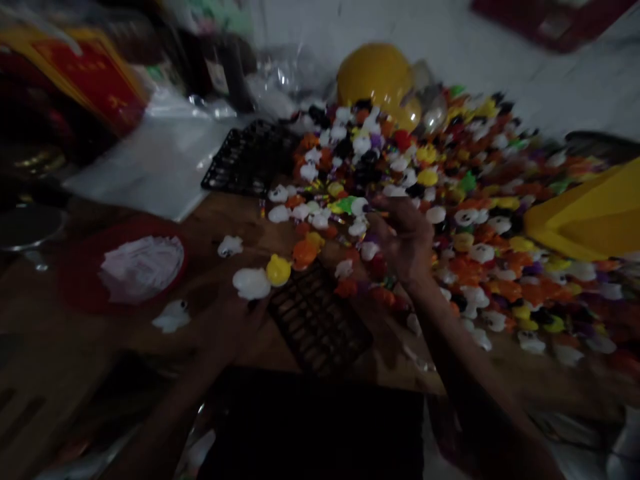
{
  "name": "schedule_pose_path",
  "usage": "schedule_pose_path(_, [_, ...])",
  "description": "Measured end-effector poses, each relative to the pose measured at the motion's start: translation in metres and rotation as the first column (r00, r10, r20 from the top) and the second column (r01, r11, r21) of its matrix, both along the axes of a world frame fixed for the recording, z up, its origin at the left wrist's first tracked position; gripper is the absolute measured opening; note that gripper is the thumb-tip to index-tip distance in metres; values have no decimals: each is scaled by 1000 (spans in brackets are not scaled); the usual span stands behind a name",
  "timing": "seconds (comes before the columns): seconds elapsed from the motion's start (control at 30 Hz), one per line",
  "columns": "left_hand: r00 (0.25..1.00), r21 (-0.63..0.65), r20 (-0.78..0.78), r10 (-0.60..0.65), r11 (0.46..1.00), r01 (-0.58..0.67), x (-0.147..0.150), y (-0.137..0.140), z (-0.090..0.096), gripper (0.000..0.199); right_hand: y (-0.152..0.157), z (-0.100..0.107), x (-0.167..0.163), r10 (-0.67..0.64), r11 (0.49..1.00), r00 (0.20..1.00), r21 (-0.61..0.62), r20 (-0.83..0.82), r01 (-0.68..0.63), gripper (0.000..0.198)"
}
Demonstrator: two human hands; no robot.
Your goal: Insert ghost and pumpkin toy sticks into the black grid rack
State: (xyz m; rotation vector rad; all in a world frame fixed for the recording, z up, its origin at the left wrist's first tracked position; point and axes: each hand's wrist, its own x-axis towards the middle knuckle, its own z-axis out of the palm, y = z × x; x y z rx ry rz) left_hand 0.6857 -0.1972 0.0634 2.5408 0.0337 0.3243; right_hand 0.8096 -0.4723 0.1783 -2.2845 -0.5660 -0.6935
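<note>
The left hand [243,327] is resting low over the brown wooden worktop [220,213], its fingers lying in shadow against or just under a rounded white plastic toy [251,284]; whether they are gripping it, I cannot tell. The right hand [407,243] is hovering over the near side of a heap of small multicoloured toys [475,253], fingers bent; blur is hiding whether anything is pinched between them.

Between the forearms, a black plastic gridded tray [323,320] is lying askew, with a glossy yellow toy [278,270] and a round orange toy [305,253] sitting by its far edge. To the left, a red shallow dish [75,283] is holding white paper slips [145,263]. Farther off, a second black gridded tray [250,160] is lying beside clear plastic sheeting [150,160], and a shiny yellow dome [375,80] is standing behind the heap.

The step in hand appears to be picking toys out singly; the next move is probably calling for a light fingertip pinch, leaving neighbouring pieces undisturbed.
</note>
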Motion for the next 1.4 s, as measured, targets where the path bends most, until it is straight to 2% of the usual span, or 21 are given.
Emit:
schedule_pose_path(0.03, [1000,-2,-30,7,1000,-8,1,0,2,41,-4,1,-23,-12,993,999,119,-39,17,16])
schedule_pose_path(0.1, [996,-9,-88,21,1000,-22,3,2,4,43,-7,1,-73,-71,967,986,231,-152,105,14])
schedule_pose_path(0.2, [993,4,-113,42,999,-42,4,5,9,42,-7,-8,-141,-144,922,943,306,-301,238,11])
schedule_pose_path(0.27, [994,19,-100,35,999,-33,3,8,13,39,-6,-24,-173,-144,920,931,301,-336,251,13])
schedule_pose_path(0.33, [997,28,-81,-6,1000,8,-1,11,18,36,-5,-45,-190,-136,958,946,202,-293,201,16])
schedule_pose_path(0.4, [998,34,-49,-43,998,44,-5,14,23,33,-6,-66,-196,-142,989,967,2,-211,146,21])
schedule_pose_path(0.43, [998,38,-34,-51,998,52,-8,15,24,32,-7,-74,-195,-136,986,975,-116,-178,116,24])
schedule_pose_path(0.53, [1000,51,-13,-28,998,29,-15,17,24,30,-9,-81,-187,-108,910,983,-413,-152,36,30])
schedule_pose_path(0.6, [1000,54,-11,-8,999,8,-17,17,22,29,-8,-74,-177,-87,867,975,-497,-205,-27,30])
schedule_pose_path(0.63, [1000,47,-7,11,999,-11,-17,17,21,29,-8,-69,-171,-67,862,967,-502,-245,-68,27])
schedule_pose_path(0.7, [997,10,0,78,997,-78,-15,16,21,27,-7,-60,-154,18,884,941,-434,-338,-173,23])
schedule_pose_path(0.77, [986,-72,2,168,983,-167,-10,16,21,28,-8,-57,-132,122,924,895,-280,-429,-260,20])
schedule_pose_path(0.87, [972,-212,4,234,950,-228,-6,16,24,33,-12,-59,-91,173,974,842,-39,-511,-224,22])
schedule_pose_path(0.93, [969,-199,-3,247,950,-242,-5,14,24,35,-14,-60,-63,183,982,825,69,-534,-173,22])
schedule_pose_path(1.03, [967,-91,11,256,963,-254,-9,10,20,34,-15,-56,-35,250,967,803,186,-541,-176,23])
schedule_pose_path(1.13, [974,-50,94,204,979,-200,-16,6,13,31,-11,-49,-33,311,940,786,294,-534,-173,28])
schedule_pose_path(1.27, [969,42,208,136,988,-148,-26,3,6,34,-3,-50,-58,396,883,771,436,-499,-172,30])
schedule_pose_path(1.4, [974,65,194,117,989,-131,-28,3,5,36,8,-54,-83,390,842,751,536,-534,-56,34])
